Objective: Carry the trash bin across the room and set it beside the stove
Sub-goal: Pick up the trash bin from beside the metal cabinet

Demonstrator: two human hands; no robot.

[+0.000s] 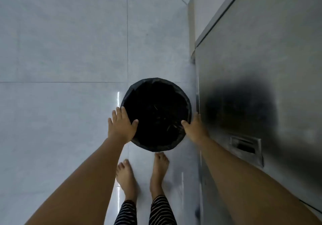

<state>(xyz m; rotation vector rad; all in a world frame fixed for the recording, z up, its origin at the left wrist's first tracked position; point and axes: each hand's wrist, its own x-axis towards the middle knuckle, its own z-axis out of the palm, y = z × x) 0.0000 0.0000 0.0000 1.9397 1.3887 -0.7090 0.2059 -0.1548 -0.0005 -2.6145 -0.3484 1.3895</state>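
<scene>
Both hands gripped the rim of the round trash bin (156, 115), lined with a black bag: the left hand (122, 125) on its left edge, the right hand (194, 129) on its right, thumbs hooked inside. The bin was over the tiled floor (69, 50), just beside a steel cabinet (261, 68), ahead of two bare feet (159, 165).

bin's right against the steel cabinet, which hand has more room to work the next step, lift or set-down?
Left, probably. The left hand grips the trash bin rim over open tiled floor. The right hand sits wedged between the rim and the steel cabinet.
</scene>
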